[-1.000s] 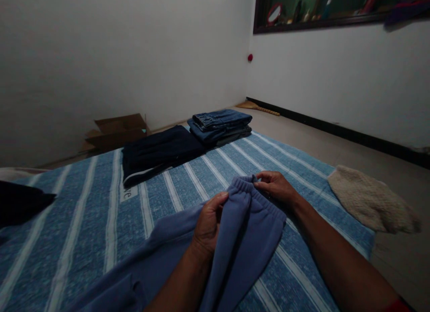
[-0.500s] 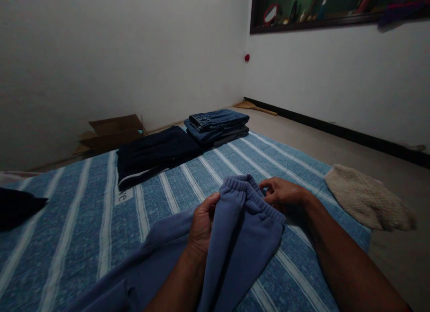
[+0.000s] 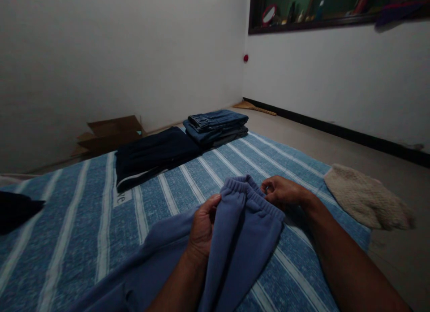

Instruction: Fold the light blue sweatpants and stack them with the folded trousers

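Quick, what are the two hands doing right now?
Left hand: closed, holding the blue garment.
Right hand: fingers curled at the garment's gathered band; whether it grips cannot be told.

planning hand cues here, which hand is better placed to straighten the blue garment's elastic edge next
Probably the right hand: it is at the elastic edge, while the left hand is occupied holding the garment.

The single view looks from the wearer's head, forward and down across the striped cover (image 3: 83,213), with the left hand (image 3: 201,227) and right hand (image 3: 285,191) close, below centre. The white wall (image 3: 151,56) stands farther off; the window (image 3: 336,7), upper right, seems too dim to judge depth.
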Motion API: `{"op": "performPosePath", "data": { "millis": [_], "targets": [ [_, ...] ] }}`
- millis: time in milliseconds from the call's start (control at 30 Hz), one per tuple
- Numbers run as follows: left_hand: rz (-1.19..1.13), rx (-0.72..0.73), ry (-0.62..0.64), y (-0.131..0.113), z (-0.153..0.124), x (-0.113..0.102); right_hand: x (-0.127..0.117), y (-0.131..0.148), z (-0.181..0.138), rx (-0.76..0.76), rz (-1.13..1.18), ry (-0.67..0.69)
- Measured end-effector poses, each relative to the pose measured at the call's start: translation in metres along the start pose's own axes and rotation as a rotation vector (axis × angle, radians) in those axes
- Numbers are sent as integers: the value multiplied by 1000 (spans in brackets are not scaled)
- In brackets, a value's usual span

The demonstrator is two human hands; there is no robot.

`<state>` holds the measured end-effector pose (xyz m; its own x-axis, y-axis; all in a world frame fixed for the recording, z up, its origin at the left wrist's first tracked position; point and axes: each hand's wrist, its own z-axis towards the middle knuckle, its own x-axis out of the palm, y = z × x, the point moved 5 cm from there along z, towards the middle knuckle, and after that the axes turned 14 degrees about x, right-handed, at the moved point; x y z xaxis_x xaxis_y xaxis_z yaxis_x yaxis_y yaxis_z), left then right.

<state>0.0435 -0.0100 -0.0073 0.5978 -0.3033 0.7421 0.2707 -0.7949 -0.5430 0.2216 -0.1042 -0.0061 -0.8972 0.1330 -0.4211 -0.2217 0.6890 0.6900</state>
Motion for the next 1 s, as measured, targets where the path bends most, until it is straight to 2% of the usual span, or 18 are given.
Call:
{"op": "performPosePath", "data": {
  "millis": [133,367,567,833,1000],
  "targets": [
    [13,0,14,3,-1,1,0,-4,3,4,-11,27],
    [37,124,98,2,1,4,3,-7,7,29,28,39],
    [173,169,93,3,1,4,7,-4,9,43,15,-25],
    [320,232,156,7,-6,13,8,-2,13,28,11,-88],
    [201,193,162,6,-1,8,7,-3,13,31,19,-85]
  ]
}}
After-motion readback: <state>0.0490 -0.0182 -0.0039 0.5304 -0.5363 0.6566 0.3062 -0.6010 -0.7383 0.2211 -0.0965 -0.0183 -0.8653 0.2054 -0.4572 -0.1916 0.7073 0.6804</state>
